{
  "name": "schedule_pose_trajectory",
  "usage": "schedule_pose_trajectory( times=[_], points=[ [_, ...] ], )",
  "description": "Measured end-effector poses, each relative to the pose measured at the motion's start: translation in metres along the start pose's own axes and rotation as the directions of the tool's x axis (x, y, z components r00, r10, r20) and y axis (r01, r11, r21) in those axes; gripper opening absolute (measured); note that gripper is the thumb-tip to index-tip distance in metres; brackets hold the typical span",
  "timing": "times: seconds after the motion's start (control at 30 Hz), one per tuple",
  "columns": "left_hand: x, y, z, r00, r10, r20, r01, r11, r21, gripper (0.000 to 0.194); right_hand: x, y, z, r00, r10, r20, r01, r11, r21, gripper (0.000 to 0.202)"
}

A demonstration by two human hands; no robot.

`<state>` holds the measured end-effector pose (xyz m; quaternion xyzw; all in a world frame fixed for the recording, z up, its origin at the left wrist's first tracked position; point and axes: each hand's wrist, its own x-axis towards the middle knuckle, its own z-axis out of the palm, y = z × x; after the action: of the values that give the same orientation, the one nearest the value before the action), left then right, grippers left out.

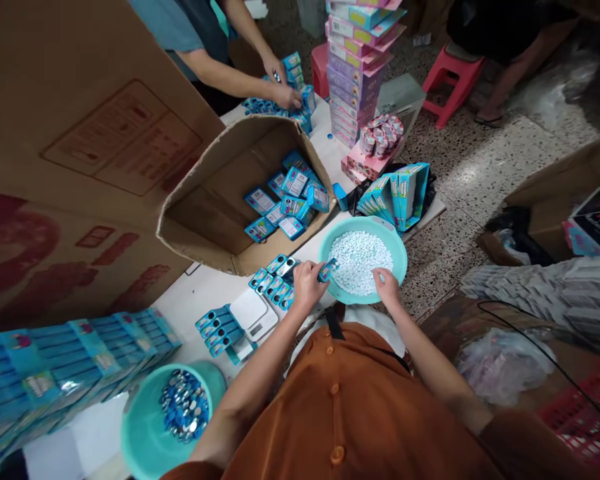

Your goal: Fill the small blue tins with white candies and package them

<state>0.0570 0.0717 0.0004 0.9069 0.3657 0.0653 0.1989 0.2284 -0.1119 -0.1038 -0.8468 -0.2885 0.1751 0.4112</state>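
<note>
Past a brown cloth shirt (pixel 330 413), a small blue box (pixel 327 269) is gripped by the left hand (pixel 308 284) at a round green plastic bowl (pixel 401 253). White pellets (pixel 360 257) seem picked by the right hand (pixel 387 287), grip unclear; care seems needed next.

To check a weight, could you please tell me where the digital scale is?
In the head view, the white digital scale lies left of centre on the white table, between two clusters of small blue containers, beside the wearer's left forearm.

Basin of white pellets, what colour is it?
The basin is light turquoise; it shows best in the head view.
</note>
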Motion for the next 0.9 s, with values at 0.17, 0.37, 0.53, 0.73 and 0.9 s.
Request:
schedule_pose_trajectory(
  times=[0.17, 0.37, 0.53, 0.73, 0.9],
  points=[
    [-0.011, -0.007, -0.004, 0.991, -0.107, -0.08, 0.087, 0.97, -0.226, 0.034, 0.007, 0.003, 0.003, 0.999, 0.006, 0.042, -0.006, 1.0, -0.019, 0.034],
    [-0.037, -0.012, -0.016, 0.965, -0.235, -0.12, 0.166, 0.894, -0.416, 0.036, 0.007, 0.003, 0.012, 0.997, 0.024, 0.07, -0.023, 1.0, -0.016, 0.034],
    [-0.04, 0.009, -0.031, 0.987, -0.101, -0.122, 0.062, 0.955, -0.291, 0.037, 0.003, -0.004, 0.019, 0.997, 0.04, 0.073, -0.038, 0.999, -0.026, 0.036],
    [-0.023, 0.024, -0.03, 0.999, -0.037, 0.001, 0.037, 0.989, -0.146, 0.042, -0.01, -0.015, 0.02, 0.996, 0.067, 0.051, -0.067, 0.998, -0.001, 0.038],
    [-0.024, 0.024, -0.029, 0.997, -0.014, 0.071, 0.02, 0.996, -0.09, 0.04, -0.026, -0.013, 0.016, 0.994, 0.109, 0.004, -0.109, 0.994, 0.027, 0.038]
  ],
)
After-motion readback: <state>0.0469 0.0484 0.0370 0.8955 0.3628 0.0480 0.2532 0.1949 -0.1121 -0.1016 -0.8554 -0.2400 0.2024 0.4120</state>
